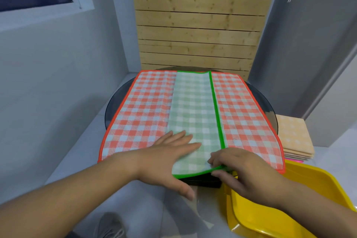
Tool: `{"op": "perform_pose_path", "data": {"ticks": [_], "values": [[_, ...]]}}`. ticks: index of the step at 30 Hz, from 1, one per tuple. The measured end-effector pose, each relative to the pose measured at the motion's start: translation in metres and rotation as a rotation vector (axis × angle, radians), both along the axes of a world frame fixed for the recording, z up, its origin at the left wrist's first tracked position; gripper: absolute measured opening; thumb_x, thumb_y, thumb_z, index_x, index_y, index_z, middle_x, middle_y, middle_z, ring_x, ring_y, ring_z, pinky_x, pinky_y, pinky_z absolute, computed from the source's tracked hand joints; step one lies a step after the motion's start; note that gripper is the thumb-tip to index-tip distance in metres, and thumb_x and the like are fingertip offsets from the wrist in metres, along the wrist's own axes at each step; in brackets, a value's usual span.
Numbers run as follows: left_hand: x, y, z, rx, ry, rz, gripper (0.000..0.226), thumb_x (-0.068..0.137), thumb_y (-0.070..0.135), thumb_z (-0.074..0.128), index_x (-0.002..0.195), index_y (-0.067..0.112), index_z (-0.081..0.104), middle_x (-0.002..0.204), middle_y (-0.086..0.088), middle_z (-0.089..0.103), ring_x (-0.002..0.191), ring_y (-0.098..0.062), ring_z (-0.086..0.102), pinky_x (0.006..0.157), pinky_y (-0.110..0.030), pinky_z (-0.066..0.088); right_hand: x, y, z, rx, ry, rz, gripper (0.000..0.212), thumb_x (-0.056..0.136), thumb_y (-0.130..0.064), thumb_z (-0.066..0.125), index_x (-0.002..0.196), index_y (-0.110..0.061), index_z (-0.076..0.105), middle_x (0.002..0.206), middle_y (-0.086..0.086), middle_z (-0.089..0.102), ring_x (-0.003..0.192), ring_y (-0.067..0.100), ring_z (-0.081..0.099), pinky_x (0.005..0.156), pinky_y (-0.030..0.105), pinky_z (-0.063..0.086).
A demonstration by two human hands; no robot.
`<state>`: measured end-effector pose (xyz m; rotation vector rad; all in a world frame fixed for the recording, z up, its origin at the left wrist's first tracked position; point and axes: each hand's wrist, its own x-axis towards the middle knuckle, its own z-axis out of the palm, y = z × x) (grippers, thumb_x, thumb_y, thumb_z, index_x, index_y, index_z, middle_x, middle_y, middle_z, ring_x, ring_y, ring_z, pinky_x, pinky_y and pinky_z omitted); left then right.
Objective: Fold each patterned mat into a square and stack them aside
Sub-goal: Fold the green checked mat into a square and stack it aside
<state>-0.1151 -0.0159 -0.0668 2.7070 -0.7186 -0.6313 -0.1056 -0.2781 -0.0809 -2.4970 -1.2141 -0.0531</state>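
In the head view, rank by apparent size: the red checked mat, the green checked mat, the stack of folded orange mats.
1. red checked mat, widest spread
2. green checked mat, a folded strip on it
3. stack of folded orange mats, clearly smallest, partly hidden at its lower edge

Two checked mats lie out: one red-checked mat (143, 114) and one green-checked mat (193, 106). One stack of folded orange mats (294, 137), one yellow tray (309, 189), two hands.
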Motion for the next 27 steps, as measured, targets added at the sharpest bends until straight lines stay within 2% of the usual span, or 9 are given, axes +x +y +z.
{"op": "perform_pose_path", "data": {"ticks": [2,6,10,15,18,21,23,25,27], "values": [[0.001,0.008,0.017,-0.054,0.065,0.035,0.117,0.07,0.073,0.074,0.154,0.056,-0.005,0.162,0.028,-0.015,0.146,0.006,-0.022,0.122,-0.029,-0.007,0.005,-0.001,0.01,0.095,0.1,-0.061,0.04,0.093,-0.061,0.038,0.105,-0.032,0.063,0.102,-0.02,0.064,0.097,0.003,0.059,0.076,0.024,0.053],[0.009,0.027,0.039,-0.265,0.083,0.174,0.115,0.063,0.057,0.09,0.149,0.063,0.014,0.156,0.037,0.016,0.142,0.011,0.015,0.115,-0.017,0.017,0.022,0.0,0.037,0.322,0.171,-0.159,0.032,0.086,-0.058,0.048,0.094,-0.033,0.066,0.089,-0.016,0.066,0.089,0.007,0.062,0.069,0.027,0.052],[0.03,0.036,0.033,-0.477,-0.006,0.261,0.082,0.074,0.041,0.089,0.143,0.046,0.045,0.142,0.033,0.049,0.131,0.013,0.043,0.108,-0.009,0.033,0.043,0.01,0.062,0.455,0.184,-0.193,0.022,0.086,-0.046,0.056,0.085,-0.027,0.067,0.08,-0.007,0.065,0.079,0.01,0.06,0.062,0.022,0.048],[0.061,0.036,0.015,-0.585,-0.088,0.381,0.05,0.089,0.022,0.076,0.135,0.03,0.06,0.127,0.017,0.068,0.114,0.002,0.064,0.104,-0.027,0.05,0.084,0.027,0.079,0.602,0.188,-0.269,0.016,0.092,-0.028,0.064,0.08,-0.019,0.07,0.076,-0.004,0.065,0.067,0.004,0.053,0.061,0.017,0.041],[0.077,0.032,0.008,-0.611,-0.069,0.445,0.035,0.094,0.021,0.071,0.126,0.033,0.065,0.119,0.018,0.071,0.105,0.0,0.068,0.097,-0.027,0.055,0.108,0.035,0.078,0.736,0.254,-0.356,0.019,0.092,-0.03,0.065,0.079,-0.017,0.07,0.073,-0.007,0.062,0.064,0.005,0.052,0.059,0.018,0.043],[0.093,0.031,0.002,-0.614,-0.04,0.533,0.01,0.097,0.024,0.067,0.104,0.03,0.071,0.092,0.01,0.077,0.08,-0.011,0.073,0.079,-0.033,0.061,0.13,0.037,0.063,0.881,0.439,-0.418,0.02,0.088,-0.042,0.068,0.092,-0.023,0.069,0.082,-0.005,0.069,0.074,0.013,0.063,0.072,0.034,0.052],[0.103,0.029,-0.002,-0.652,-0.044,0.59,0.005,0.096,0.024,0.068,0.101,0.026,0.07,0.081,0.008,0.076,0.071,-0.012,0.072,0.068,-0.031,0.059,0.139,0.035,0.047,0.93,0.618,-0.461,0.043,0.082,-0.053,0.07,0.112,-0.023,0.062,0.096,0.003,0.074,0.085,0.021,0.071,0.081,0.047,0.056],[0.11,0.027,-0.003,-0.678,-0.033,0.618,0.012,0.096,0.02,0.069,0.108,0.024,0.07,0.079,0.016,0.075,0.074,-0.004,0.071,0.068,-0.022,0.057,0.141,0.031,0.031,0.838,0.689,-0.526,0.056,0.082,-0.052,0.071,0.127,-0.024,0.051,0.101,0.002,0.074,0.085,0.018,0.073,0.075,0.041,0.059],[0.117,0.025,-0.007,-0.689,-0.002,0.637,0.027,0.094,0.019,0.072,0.12,0.023,0.067,0.098,0.017,0.076,0.089,-0.002,0.073,0.082,-0.026,0.06,0.139,0.029,0.019,0.709,0.714,-0.567,0.054,0.088,-0.037,0.069,0.135,-0.029,0.042,0.098,0.0,0.073,0.08,0.016,0.073,0.064,0.031,0.057]]}}
